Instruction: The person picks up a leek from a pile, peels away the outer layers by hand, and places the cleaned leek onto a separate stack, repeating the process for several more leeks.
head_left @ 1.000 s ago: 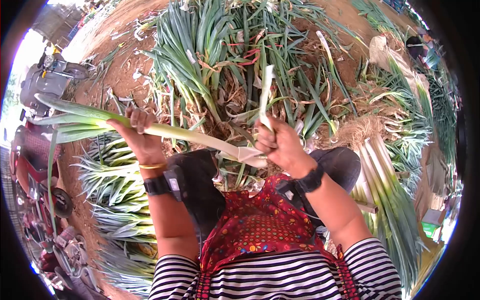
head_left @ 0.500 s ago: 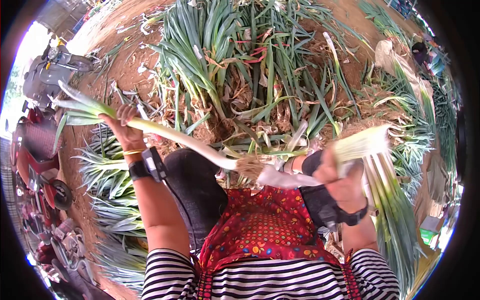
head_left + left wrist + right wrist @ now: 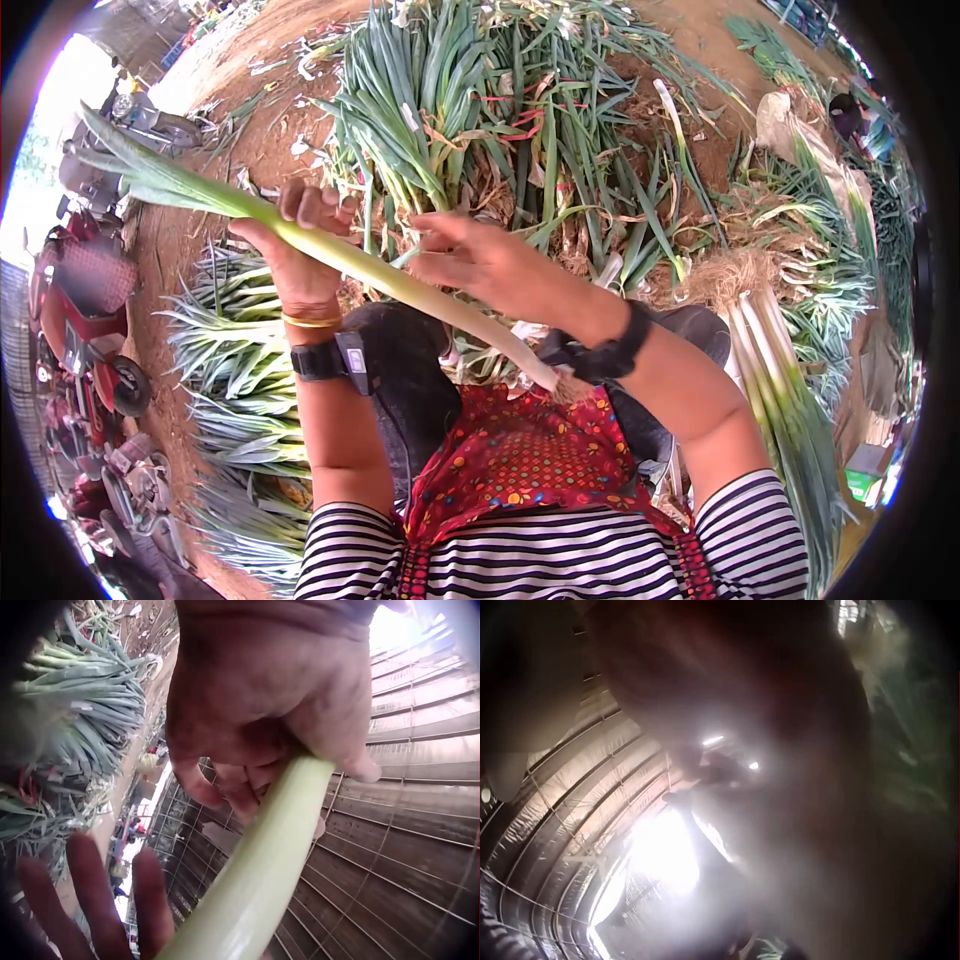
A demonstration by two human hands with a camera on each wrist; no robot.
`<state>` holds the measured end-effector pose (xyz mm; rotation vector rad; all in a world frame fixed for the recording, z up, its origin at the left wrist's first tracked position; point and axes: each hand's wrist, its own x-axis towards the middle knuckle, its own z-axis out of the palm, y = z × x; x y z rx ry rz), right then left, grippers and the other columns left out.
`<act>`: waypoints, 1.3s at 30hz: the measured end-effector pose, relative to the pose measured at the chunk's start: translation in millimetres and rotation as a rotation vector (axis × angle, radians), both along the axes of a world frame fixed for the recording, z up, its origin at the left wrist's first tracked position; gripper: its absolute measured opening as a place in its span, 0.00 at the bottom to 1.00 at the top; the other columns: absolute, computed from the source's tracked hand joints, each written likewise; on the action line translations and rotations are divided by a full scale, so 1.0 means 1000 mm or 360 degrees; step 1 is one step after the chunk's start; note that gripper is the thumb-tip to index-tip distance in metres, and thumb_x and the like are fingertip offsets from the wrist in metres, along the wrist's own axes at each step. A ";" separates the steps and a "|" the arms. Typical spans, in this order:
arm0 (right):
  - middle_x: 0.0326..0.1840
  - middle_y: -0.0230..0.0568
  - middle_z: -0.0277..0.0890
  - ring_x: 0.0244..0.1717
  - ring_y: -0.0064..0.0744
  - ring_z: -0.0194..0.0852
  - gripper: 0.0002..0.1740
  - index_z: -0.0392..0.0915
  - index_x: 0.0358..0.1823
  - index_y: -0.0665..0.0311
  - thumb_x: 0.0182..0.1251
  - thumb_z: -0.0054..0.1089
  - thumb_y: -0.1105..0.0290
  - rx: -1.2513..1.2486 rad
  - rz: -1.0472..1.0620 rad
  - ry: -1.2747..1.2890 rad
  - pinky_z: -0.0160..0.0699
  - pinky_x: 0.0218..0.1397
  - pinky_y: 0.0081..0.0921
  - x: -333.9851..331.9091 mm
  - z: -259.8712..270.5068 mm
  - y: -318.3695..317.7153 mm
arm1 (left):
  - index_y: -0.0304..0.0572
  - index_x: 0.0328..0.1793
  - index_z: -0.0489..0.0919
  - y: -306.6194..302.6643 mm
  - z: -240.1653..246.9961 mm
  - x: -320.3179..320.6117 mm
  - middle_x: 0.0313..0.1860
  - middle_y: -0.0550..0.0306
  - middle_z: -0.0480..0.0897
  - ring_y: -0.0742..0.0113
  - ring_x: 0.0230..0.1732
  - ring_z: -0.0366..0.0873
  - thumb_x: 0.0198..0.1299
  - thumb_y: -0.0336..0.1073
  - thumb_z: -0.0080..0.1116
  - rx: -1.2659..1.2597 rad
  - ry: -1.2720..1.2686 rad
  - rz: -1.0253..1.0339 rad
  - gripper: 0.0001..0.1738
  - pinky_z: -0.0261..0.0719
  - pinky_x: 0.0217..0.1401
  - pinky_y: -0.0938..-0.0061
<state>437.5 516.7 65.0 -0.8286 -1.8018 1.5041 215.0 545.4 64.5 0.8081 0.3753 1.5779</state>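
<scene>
My left hand (image 3: 298,272) grips a leek (image 3: 430,300) just below its leaves, thumb underneath and fingers curled over the top. The leek slants down to the right, its green leaves (image 3: 170,185) at upper left and its pale shank ending in roots (image 3: 572,388) below my right wrist. My right hand (image 3: 488,262) hovers beside the middle of the shank, holding nothing. In the left wrist view the right hand's fingers (image 3: 94,900) are spread apart alongside the smooth, pale green stalk (image 3: 262,855). The right wrist view is mostly blurred by glare.
A big heap of leeks (image 3: 420,110) with red ties lies ahead. Trimmed leeks are stacked at left (image 3: 250,400), and a bundle of pale-shanked leeks (image 3: 785,420) lies at right. Peeled scraps litter the brown ground. Parked motorbikes (image 3: 90,290) stand at far left.
Earlier my right hand pulled a pale outer layer off the leek and swung it to the right. Now that hand is back at the shank without it. My left hand has kept its grip.
</scene>
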 end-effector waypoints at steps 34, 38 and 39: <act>0.27 0.44 0.78 0.29 0.30 0.76 0.14 0.79 0.36 0.67 0.61 0.55 0.63 -0.0007 -0.0911 0.0028 0.72 0.36 0.26 0.033 -0.038 0.041 | 0.50 0.24 0.63 -0.005 -0.005 -0.009 0.09 0.72 0.57 0.61 0.40 0.78 0.41 0.75 0.51 0.0129 -0.0003 -0.0250 0.35 0.64 0.55 0.66; 0.35 0.39 0.76 0.32 0.22 0.72 0.17 0.75 0.48 0.65 0.64 0.53 0.61 0.0144 -0.0621 -0.0854 0.71 0.37 0.21 0.078 -0.070 0.033 | 0.49 0.35 0.68 -0.002 -0.009 -0.026 0.25 0.69 0.67 0.64 0.36 0.78 0.50 0.67 0.51 0.0233 -0.0025 -0.0174 0.28 0.65 0.57 0.53; 0.41 0.42 0.75 0.38 0.25 0.73 0.21 0.70 0.54 0.63 0.65 0.52 0.58 0.0518 -0.0577 -0.1070 0.72 0.43 0.24 0.080 -0.083 0.021 | 0.48 0.32 0.66 -0.003 -0.006 -0.027 0.21 0.68 0.66 0.63 0.35 0.77 0.49 0.68 0.51 0.0149 -0.0092 -0.0165 0.30 0.64 0.57 0.55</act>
